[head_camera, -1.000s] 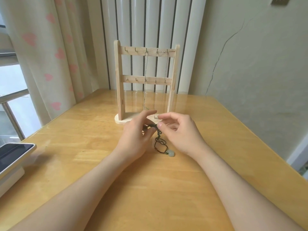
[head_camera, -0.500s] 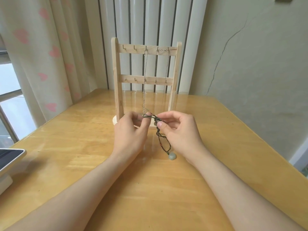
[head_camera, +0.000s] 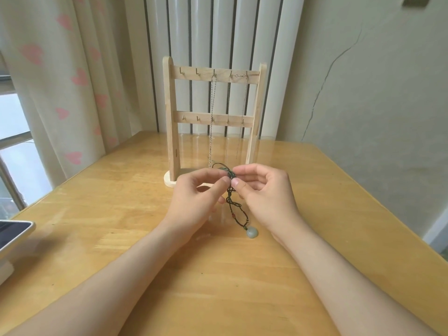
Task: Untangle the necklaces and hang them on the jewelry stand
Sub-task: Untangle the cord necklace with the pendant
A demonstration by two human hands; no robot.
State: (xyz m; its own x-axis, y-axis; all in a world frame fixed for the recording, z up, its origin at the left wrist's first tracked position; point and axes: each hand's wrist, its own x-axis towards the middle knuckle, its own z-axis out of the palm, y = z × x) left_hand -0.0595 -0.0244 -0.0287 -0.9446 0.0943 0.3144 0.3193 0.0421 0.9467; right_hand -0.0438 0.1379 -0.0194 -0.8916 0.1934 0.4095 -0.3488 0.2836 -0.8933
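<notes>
The dark cord necklace [head_camera: 234, 209] is held up just in front of the jewelry stand [head_camera: 171, 122], low over the table [head_camera: 218, 287]. It's pinched from both sides. The bunched tangle near the top is gripped between thumb and forefinger of the left hand [head_camera: 194, 197], and the same knot is pinched right beside that by the right hand [head_camera: 264, 192], so the fingertips almost meet. The rest of the right hand's fingers are loosely curled around nothing.

Below the pinch the cord is twisted on itself and ends in a pale round pendant [head_camera: 252, 232]. Whether that's resting on the wood or just hanging above it can't be told for sure.

Handling-wise, the cord looks soft, limp and very light, so no real force should be needed. The pendant is probably the only weight, and being stone-like it could chip if dropped. The cord is best taken on either side of the knot, with loops teased open rather than yanked, since pulling would likely just tighten things.

Silver chains [head_camera: 211, 117] are already hung from the top bar, and one dangles right behind the tangle, so snagging is a risk. Free hooks [head_camera: 181, 71] are seen at the top left.
</notes>
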